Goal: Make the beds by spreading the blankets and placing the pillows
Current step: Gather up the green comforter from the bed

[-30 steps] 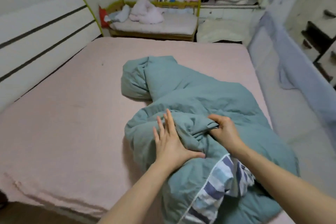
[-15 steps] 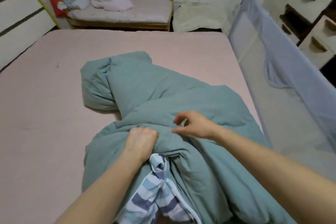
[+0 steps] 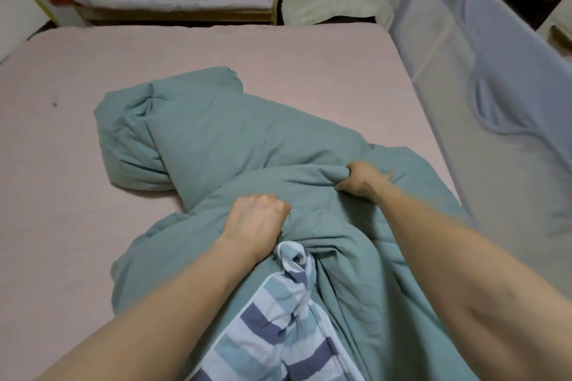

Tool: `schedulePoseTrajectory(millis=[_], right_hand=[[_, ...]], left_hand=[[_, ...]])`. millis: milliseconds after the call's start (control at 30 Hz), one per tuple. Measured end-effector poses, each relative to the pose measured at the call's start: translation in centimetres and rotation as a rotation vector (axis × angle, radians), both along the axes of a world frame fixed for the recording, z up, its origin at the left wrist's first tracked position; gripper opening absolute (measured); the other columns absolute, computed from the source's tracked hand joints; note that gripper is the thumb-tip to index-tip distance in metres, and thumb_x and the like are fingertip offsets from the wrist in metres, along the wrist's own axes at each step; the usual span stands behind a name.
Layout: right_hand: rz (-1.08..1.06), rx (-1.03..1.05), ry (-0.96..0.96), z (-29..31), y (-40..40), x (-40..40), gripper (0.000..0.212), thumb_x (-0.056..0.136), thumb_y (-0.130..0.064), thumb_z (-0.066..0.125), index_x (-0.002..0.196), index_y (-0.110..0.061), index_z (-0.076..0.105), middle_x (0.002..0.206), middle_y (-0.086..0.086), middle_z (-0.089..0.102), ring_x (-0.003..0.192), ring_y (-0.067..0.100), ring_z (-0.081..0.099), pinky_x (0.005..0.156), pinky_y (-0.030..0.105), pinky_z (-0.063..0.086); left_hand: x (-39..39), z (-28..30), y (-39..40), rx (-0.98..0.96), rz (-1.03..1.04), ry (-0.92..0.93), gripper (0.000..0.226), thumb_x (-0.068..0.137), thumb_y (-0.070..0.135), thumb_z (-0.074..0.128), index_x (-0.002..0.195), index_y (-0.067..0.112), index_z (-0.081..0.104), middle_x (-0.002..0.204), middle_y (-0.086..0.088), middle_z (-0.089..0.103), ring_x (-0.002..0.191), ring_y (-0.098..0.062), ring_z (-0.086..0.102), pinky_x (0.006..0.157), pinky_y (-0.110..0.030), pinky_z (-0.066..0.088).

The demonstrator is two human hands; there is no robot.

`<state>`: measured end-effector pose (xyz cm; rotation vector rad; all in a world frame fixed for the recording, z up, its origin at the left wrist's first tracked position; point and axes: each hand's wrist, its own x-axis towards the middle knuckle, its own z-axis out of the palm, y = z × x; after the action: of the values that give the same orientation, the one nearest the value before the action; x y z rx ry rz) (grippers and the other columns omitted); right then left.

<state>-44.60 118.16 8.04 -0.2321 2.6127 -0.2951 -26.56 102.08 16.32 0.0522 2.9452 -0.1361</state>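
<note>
Now your left hand (image 3: 255,219) is fisted around a bunch of the green blanket (image 3: 247,145), just above its striped underside (image 3: 278,318), while your right hand (image 3: 360,178) clutches a fold farther right. That blanket lies crumpled on the pink bed (image 3: 278,49), beside the mesh rail (image 3: 464,49).

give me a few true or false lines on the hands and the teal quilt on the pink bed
1. Both hands grip the bunched teal quilt. True: left hand and right hand each clutch a fold.
2. The quilt lies spread flat across the pink mattress. False: it is heaped in a crumpled roll.
3. A blue-and-white striped lining shows below the left hand. True.
4. A pillow lies on the pink mattress. False: none shows there.
</note>
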Motion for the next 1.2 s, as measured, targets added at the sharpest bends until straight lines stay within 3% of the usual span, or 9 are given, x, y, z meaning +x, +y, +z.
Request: schedulePoseTrajectory(millis=[67, 133, 300, 433, 533, 600, 767, 967, 1200], right_hand=[[-0.148, -0.257, 0.022, 0.1, 0.6, 1.8, 0.024, 0.083, -0.031, 0.065, 0.098, -0.014, 0.061, 0.113, 0.013, 0.065, 0.107, 0.034, 0.058, 0.096, 0.042, 0.044], [-0.252, -0.475, 0.016, 1.7, 1.0, 4.5, 0.013, 0.087, -0.024, 0.064, 0.091, -0.013, 0.060, 0.095, 0.009, 0.063, 0.097, 0.028, 0.060, 0.078, 0.029, 0.042], [-0.327, -0.764, -0.109, 6.1, 0.8, 10.8, 0.018, 0.085, -0.023, 0.067, 0.085, -0.014, 0.051, 0.078, -0.001, 0.056, 0.076, 0.016, 0.053, 0.067, 0.028, 0.039], [-0.264, -0.818, -0.169, 7.9, -0.2, 14.0, 0.022, 0.079, -0.033, 0.064, 0.085, -0.019, 0.049, 0.076, -0.001, 0.055, 0.069, 0.013, 0.049, 0.067, 0.034, 0.043], [-0.096, -0.736, -0.232, 9.7, -1.8, 13.9, 0.028, 0.077, -0.047, 0.062, 0.082, -0.022, 0.049, 0.080, -0.004, 0.056, 0.075, 0.011, 0.051, 0.075, 0.035, 0.045], [0.046, -0.670, -0.266, 11.3, -4.0, 12.5, 0.030, 0.086, -0.048, 0.060, 0.088, -0.018, 0.054, 0.076, -0.004, 0.057, 0.069, 0.010, 0.049, 0.068, 0.029, 0.040], [0.173, -0.505, 0.035, 12.4, -11.5, 7.0, 0.035, 0.092, -0.042, 0.054, 0.091, -0.007, 0.058, 0.092, 0.012, 0.068, 0.089, 0.029, 0.061, 0.078, 0.036, 0.044], [0.267, -0.363, 0.112, 7.9, -19.4, 1.9, 0.056, 0.085, -0.041, 0.065, 0.123, -0.004, 0.047, 0.127, 0.018, 0.049, 0.118, 0.032, 0.047, 0.096, 0.036, 0.039], [0.272, -0.283, 0.203, 1.0, -24.3, -5.0, 0.082, 0.078, -0.051, 0.068, 0.140, -0.012, 0.031, 0.142, 0.016, 0.038, 0.132, 0.032, 0.037, 0.109, 0.042, 0.033]], left_hand=[[-0.7, 0.4, 0.2, 0.042, 0.000, -0.018, 0.021, 0.090, 0.015, 0.050, 0.108, 0.022, 0.060, 0.116, -0.004, 0.052, 0.108, -0.028, 0.054, 0.079, -0.034, 0.042], [-1.2, 0.5, 0.2, 0.092, 0.004, -0.014, 0.021, 0.089, 0.015, 0.054, 0.107, 0.023, 0.061, 0.131, -0.004, 0.038, 0.109, -0.028, 0.048, 0.081, -0.036, 0.043], [-1.6, 0.0, 0.2, 0.220, -0.073, 0.029, 0.057, 0.081, 0.021, 0.065, 0.131, 0.023, 0.037, 0.160, 0.007, -0.012, 0.112, -0.028, 0.044, 0.077, -0.037, 0.049], [-1.4, 0.1, -0.4, 0.309, -0.037, -0.306, 0.104, 0.077, 0.046, 0.069, 0.152, 0.033, -0.002, 0.142, -0.005, 0.047, 0.117, -0.028, 0.055, 0.091, -0.036, 0.046], [-0.8, 0.8, -2.4, 0.119, -0.094, -0.294, 0.054, 0.076, 0.055, 0.063, 0.123, 0.030, 0.053, 0.117, -0.006, 0.065, 0.109, -0.029, 0.060, 0.084, -0.034, 0.048], [-0.5, 1.8, -4.9, -0.003, -0.048, -0.260, 0.040, 0.081, 0.051, 0.059, 0.107, 0.021, 0.062, 0.113, -0.007, 0.066, 0.109, -0.030, 0.061, 0.084, -0.034, 0.048], [-0.5, 3.1, -10.7, -0.144, 0.160, -0.209, 0.033, 0.093, 0.037, 0.047, 0.118, 0.017, 0.057, 0.127, -0.006, 0.060, 0.120, -0.026, 0.056, 0.093, -0.032, 0.044], [-3.4, 0.4, -14.0, -0.184, 0.205, -0.085, 0.027, 0.096, 0.025, 0.046, 0.118, 0.019, 0.059, 0.125, -0.003, 0.061, 0.118, -0.024, 0.057, 0.090, -0.031, 0.044], [-9.6, -4.9, -16.5, -0.133, 0.192, -0.042, 0.026, 0.093, 0.015, 0.048, 0.115, 0.019, 0.061, 0.124, -0.002, 0.062, 0.116, -0.024, 0.058, 0.087, -0.030, 0.044]])
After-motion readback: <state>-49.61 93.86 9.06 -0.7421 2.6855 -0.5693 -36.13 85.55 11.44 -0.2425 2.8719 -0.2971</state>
